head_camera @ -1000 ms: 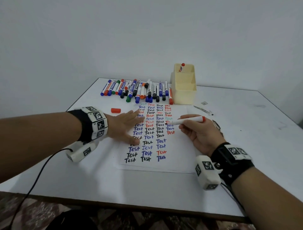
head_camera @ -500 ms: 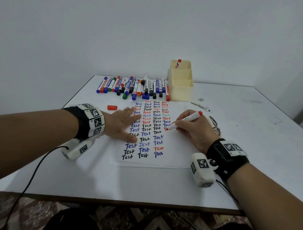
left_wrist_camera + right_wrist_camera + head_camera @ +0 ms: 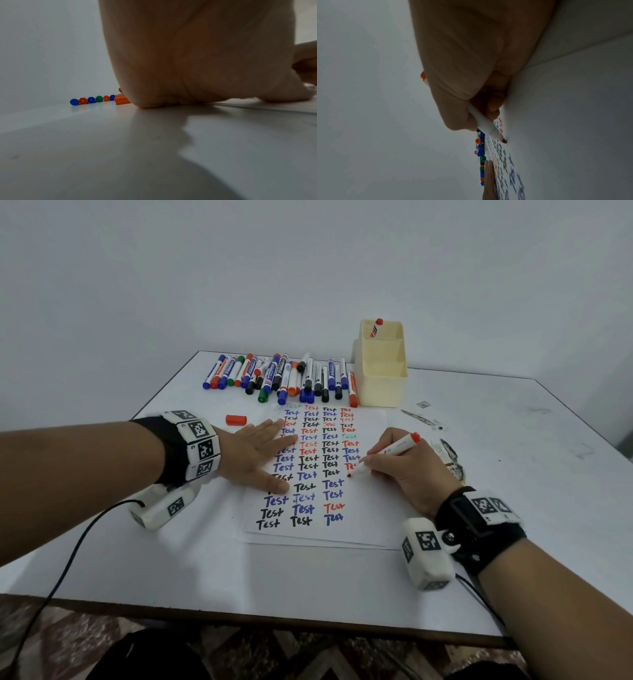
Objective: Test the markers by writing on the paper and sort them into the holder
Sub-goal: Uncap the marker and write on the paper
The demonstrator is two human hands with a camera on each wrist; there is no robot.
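Your right hand (image 3: 407, 470) pinches the light, rigid white plastic marker with a red end (image 3: 394, 448) low on its barrel, tip on the white paper sheet (image 3: 373, 529); keep that low hold for control. Your left hand (image 3: 257, 455) presses the sheet flat on the desk (image 3: 308, 580), fingers straight.

Both bare forearms wear a black wrist strap (image 3: 479, 525) with white blocks carrying black square codes. Under each wrist hangs a white camera box (image 3: 426, 553), and a black cable (image 3: 68, 559) leaves the left one.

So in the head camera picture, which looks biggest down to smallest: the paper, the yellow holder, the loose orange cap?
1. paper, largest by far.
2. yellow holder; it stands farther away, so it looks smaller than it is.
3. loose orange cap, clearly smallest.
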